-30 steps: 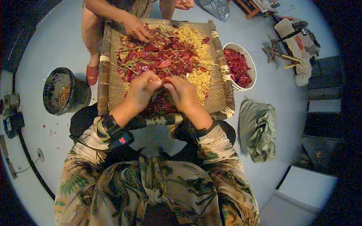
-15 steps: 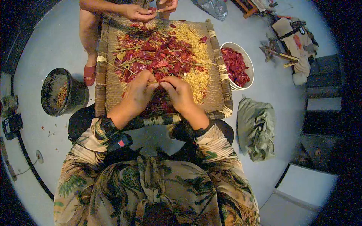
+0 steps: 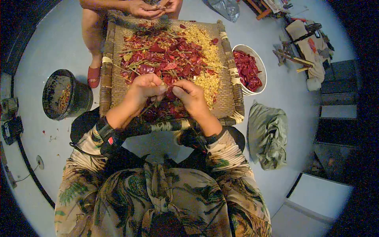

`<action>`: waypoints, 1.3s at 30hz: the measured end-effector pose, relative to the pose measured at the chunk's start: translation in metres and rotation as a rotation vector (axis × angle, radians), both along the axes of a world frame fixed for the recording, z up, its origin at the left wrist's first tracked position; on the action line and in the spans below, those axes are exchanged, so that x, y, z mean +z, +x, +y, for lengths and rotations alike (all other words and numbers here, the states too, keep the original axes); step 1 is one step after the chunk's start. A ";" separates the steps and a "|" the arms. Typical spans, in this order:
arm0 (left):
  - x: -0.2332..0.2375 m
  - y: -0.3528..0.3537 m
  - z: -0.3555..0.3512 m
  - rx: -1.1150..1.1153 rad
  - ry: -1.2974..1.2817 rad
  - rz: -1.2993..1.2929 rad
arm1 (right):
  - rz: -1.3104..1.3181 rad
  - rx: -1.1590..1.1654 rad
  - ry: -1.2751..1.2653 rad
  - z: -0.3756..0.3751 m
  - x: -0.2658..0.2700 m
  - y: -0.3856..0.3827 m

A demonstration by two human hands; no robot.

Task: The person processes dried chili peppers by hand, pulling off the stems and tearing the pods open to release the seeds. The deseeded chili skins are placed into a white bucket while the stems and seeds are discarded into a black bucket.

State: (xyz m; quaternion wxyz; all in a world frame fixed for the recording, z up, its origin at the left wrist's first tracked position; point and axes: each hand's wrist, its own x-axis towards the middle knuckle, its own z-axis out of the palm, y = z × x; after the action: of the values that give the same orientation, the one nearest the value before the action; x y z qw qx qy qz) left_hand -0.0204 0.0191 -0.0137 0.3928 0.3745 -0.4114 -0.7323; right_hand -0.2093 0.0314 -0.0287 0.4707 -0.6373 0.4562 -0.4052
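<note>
Since a second ago my two hands have drawn a little closer to me over the near part of the woven tray (image 3: 106,79), and the co-worker's hands (image 3: 148,8) have left the heap and met at the tray's far edge.

From the head camera, my left hand (image 3: 147,90) is curled tight, thumb and forefinger pinched on one end of a dried chili (image 3: 169,83). My right hand (image 3: 190,98) is closed on the other end, thumb on top. The chili hangs between my fingertips, just above the tray's near end. Its long axis seems to run across from one hand to the other, roughly level. Which end carries the stem I cannot tell, as my fingers cover most of it.

As for progress, I judge it somewhere in the middle. Beyond my hands lies a broad heap of red chilies and stalks (image 3: 166,53), not yet gone through. Past my right hand a band of pale yellow seeds (image 3: 203,47) already covers that side of the tray. Farther out on the right, off the tray, a white bowl (image 3: 263,67) holds a good load of red pieces. Well off to the left of my left hand, a black bucket (image 3: 79,102) has some scraps in it.
</note>
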 end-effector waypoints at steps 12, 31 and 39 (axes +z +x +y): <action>0.013 -0.005 0.011 -0.044 0.218 0.343 | -0.547 0.118 0.490 0.002 0.013 -0.008; -0.001 0.010 -0.010 -0.238 -0.074 -0.033 | 0.065 0.256 0.230 -0.022 0.006 -0.028; -0.005 0.023 -0.014 -0.058 -0.113 -0.198 | 0.153 0.038 0.157 -0.026 0.003 -0.044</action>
State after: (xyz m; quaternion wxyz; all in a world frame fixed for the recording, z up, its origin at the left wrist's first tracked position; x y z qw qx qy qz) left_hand 0.0026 0.0050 -0.0183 0.3493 0.4103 -0.4993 -0.6785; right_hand -0.2536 0.0050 -0.0258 0.4907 -0.6361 0.5087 -0.3095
